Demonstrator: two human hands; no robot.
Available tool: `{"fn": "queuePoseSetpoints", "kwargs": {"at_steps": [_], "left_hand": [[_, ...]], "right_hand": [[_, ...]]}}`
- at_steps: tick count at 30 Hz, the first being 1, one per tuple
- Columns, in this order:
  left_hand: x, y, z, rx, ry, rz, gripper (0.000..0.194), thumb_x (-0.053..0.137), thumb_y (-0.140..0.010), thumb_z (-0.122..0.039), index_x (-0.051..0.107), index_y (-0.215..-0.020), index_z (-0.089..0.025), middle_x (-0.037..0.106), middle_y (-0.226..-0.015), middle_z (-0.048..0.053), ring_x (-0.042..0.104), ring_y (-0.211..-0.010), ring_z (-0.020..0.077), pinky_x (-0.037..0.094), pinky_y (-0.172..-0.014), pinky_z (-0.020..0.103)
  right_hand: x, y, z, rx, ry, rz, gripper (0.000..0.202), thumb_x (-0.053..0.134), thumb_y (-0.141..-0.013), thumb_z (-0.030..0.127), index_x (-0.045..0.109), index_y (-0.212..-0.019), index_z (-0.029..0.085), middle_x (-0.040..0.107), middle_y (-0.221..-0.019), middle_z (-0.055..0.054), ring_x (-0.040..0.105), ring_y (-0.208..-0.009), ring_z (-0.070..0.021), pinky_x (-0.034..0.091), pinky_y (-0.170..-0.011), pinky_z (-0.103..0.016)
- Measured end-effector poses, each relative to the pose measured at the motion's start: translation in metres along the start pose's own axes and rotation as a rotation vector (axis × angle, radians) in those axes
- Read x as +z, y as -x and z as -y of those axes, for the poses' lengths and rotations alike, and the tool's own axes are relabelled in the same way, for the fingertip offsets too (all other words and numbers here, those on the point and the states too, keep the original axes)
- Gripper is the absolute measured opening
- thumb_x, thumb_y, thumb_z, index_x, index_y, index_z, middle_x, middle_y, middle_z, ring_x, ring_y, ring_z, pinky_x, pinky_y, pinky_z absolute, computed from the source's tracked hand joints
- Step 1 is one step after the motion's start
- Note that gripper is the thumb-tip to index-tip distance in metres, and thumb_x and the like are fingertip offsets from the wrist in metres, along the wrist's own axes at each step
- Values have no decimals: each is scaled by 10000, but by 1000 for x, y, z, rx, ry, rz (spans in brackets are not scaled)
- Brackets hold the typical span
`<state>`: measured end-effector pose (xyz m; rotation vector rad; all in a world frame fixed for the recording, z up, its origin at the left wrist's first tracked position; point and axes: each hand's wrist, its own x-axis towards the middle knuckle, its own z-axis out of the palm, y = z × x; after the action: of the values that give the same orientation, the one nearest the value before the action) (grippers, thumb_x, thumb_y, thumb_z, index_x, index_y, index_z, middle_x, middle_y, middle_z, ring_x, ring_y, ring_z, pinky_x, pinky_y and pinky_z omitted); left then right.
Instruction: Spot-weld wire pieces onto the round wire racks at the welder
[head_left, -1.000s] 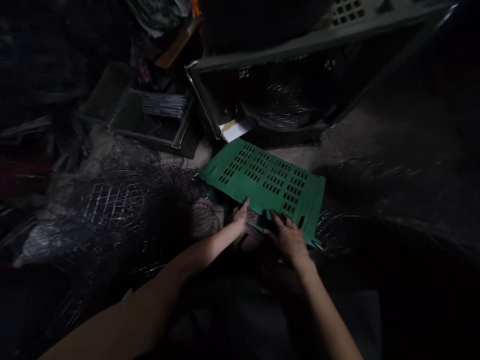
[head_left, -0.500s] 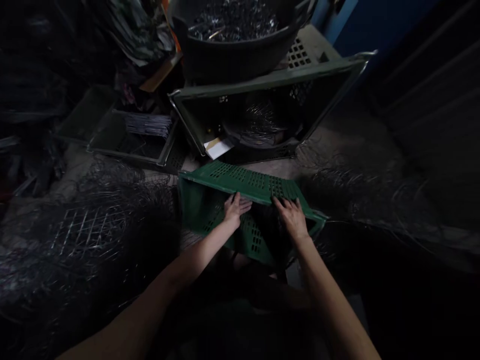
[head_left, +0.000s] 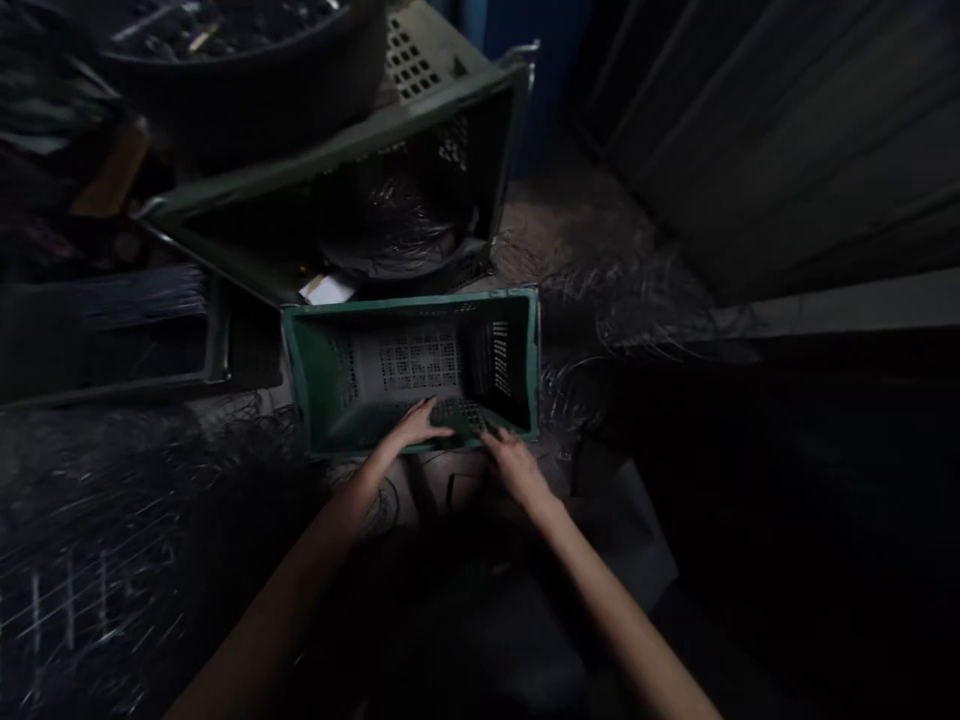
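A green plastic crate (head_left: 529, 375) with slotted walls stands upright in front of me, its open top facing up and its inside bare. Over its near rim reaches my left hand (head_left: 421, 425), thumb and fingers apart, open and gripping nothing. My right hand (head_left: 514, 462) is at the same rim, farther right; its fingers are loosely extended at the edge and do not wrap around it. Whether the right fingertips touch the rim is hard to make out in the dim light.
Behind lies a larger dull-green crate (head_left: 322, 165) on its side, with wire inside. On top of it sits a dark tub (head_left: 247, 105) of metal pieces. Tangled wire (head_left: 637, 310) covers floor at right, and wire mesh (head_left: 71, 600) lies at left. Another crate (head_left: 217, 340) stands left.
The green crate has gone from tipped toward me to upright, its opening now facing up. Both hands have come off their hold on its upper edge. My view has swung right.
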<state>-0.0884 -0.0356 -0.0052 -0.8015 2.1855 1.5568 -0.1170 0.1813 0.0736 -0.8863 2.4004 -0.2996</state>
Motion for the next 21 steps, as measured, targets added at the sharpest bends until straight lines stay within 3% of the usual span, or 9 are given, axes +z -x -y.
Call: {"fn": "queuePoseSetpoints", "kwargs": {"at_steps": [2, 5, 7, 12, 17, 21], "left_hand": [[2, 2, 9, -38, -142, 92, 583, 868, -476, -313, 643, -1005, -217, 613, -1203, 104, 426, -1271, 347, 302, -1076, 443], [4, 15, 28, -112, -326, 131, 373, 703, -752, -358, 608, -1068, -183, 584, -1204, 102, 507, -1178, 275, 381, -1013, 476], [6, 25, 43, -148, -417, 115, 316, 554, -878, -343, 562, -1142, -168, 554, -1212, 98, 554, -1078, 215, 465, -928, 439], [20, 35, 64, -148, -614, 111, 348, 536, -890, -347, 531, -1180, -155, 555, -1184, 93, 576, -1016, 202, 508, -856, 409], [33, 27, 59, -70, -833, 239, 333, 531, -893, -340, 536, -1179, -168, 547, -1205, 98, 567, -1036, 200, 498, -880, 414], [33, 25, 54, -18, -960, 301, 362, 544, -886, -341, 521, -1197, -157, 544, -1206, 98, 565, -1046, 212, 496, -879, 430]], "right_hand": [[13, 39, 4, 23, -136, 29, 450, 429, -901, 178, 494, -1338, 263, 522, -1328, -86, 555, -1139, -196, 439, -944, -289], [24, 85, 9, 92, -266, 84, 410, 445, -923, 286, 511, -1323, 228, 571, -1256, -92, 596, -1066, -187, 461, -899, -254], [28, 99, 8, 150, -285, 100, 411, 442, -926, 286, 507, -1325, 214, 586, -1226, -99, 602, -1052, -190, 463, -895, -257], [34, 99, 5, 172, -291, 45, 421, 429, -930, 288, 485, -1345, 242, 589, -1192, -90, 610, -1015, -207, 467, -881, -276], [37, 101, 11, 150, -245, 19, 422, 426, -930, 312, 485, -1345, 262, 600, -1154, -83, 611, -977, -210, 474, -835, -271], [35, 107, 14, 158, -187, 17, 424, 429, -925, 286, 485, -1345, 264, 606, -1123, -87, 619, -927, -196, 476, -796, -260]]}}
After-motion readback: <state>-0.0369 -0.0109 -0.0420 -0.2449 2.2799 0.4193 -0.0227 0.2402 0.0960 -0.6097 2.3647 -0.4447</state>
